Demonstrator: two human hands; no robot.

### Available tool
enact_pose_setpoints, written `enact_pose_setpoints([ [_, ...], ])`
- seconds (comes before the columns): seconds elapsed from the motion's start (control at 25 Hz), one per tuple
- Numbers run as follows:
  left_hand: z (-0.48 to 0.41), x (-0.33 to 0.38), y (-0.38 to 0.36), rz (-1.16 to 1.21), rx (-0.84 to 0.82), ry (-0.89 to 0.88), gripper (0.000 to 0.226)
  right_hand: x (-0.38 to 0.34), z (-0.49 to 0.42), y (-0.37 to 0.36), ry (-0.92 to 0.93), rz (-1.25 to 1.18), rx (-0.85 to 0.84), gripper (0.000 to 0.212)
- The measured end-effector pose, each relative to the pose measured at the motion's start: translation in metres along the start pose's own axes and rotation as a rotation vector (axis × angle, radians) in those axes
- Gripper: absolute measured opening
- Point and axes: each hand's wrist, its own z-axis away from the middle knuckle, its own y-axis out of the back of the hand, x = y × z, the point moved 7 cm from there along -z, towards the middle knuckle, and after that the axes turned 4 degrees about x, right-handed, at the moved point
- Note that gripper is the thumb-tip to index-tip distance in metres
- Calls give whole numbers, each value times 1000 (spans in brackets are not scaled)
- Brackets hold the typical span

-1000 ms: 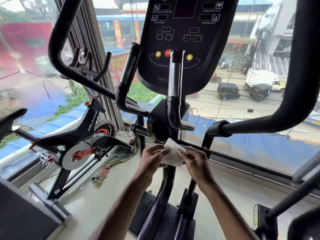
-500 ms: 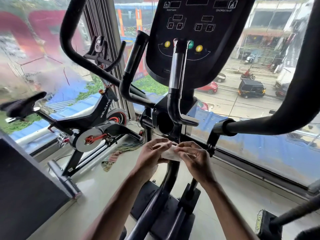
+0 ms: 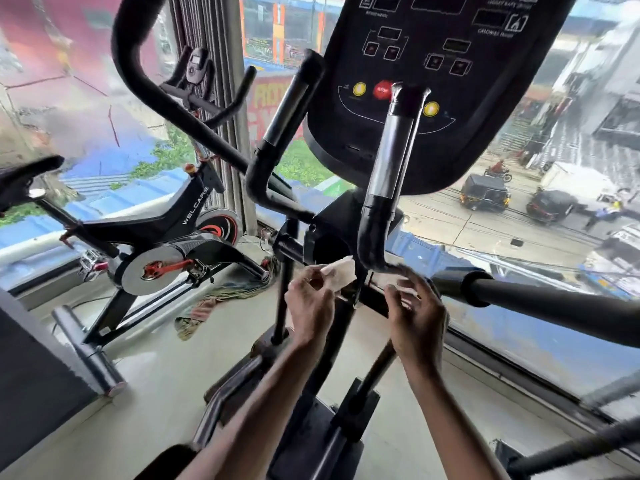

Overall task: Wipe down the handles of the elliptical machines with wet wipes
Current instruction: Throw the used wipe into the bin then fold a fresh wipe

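I stand at a black elliptical machine with its console (image 3: 433, 81) straight ahead. Below the console, my left hand (image 3: 310, 301) pinches a small white wet wipe (image 3: 341, 273) at its top edge. My right hand (image 3: 417, 308) hovers just right of the wipe, fingers loosely spread and blurred, holding nothing. Directly above the hands rises the right fixed handle (image 3: 391, 157), black with a silver sensor band. The left fixed handle (image 3: 287, 109) slants up beside it. The long moving handles curve past at upper left (image 3: 145, 74) and at right (image 3: 554, 306).
A black spin bike (image 3: 166, 233) stands to the left by the window. A crumpled cloth (image 3: 221, 299) lies on the floor beside it. Large glass panes (image 3: 519, 230) close off the front and right, and a dark block (image 3: 31, 375) fills the lower left.
Both hands held the wipe together before. Now my right hand has let go and drawn apart to the right, while my left hand keeps the wipe.
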Motion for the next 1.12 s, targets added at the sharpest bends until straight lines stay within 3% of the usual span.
enact_pose_setpoints([
  [0.2, -7, -3, -54, 173, -91, -32, 16, -11, -12, -4, 218, 197, 14, 50],
  [0.52, 9, 9, -57, 378, -215, -199, 27, -16, -9, -12, 273, 361, -48, 52],
  [0.84, 30, 52, -23, 475, -208, -377, 34, -20, -12, -15, 293, 415, -73, 33],
  [1.0, 24, 54, -25, 418, -262, -536, 34, -22, -12, -14, 313, 440, -36, 27],
  [1.12, 19, 51, -25, 384, -318, -539, 33, -24, -12, -14, 317, 448, -12, 23],
])
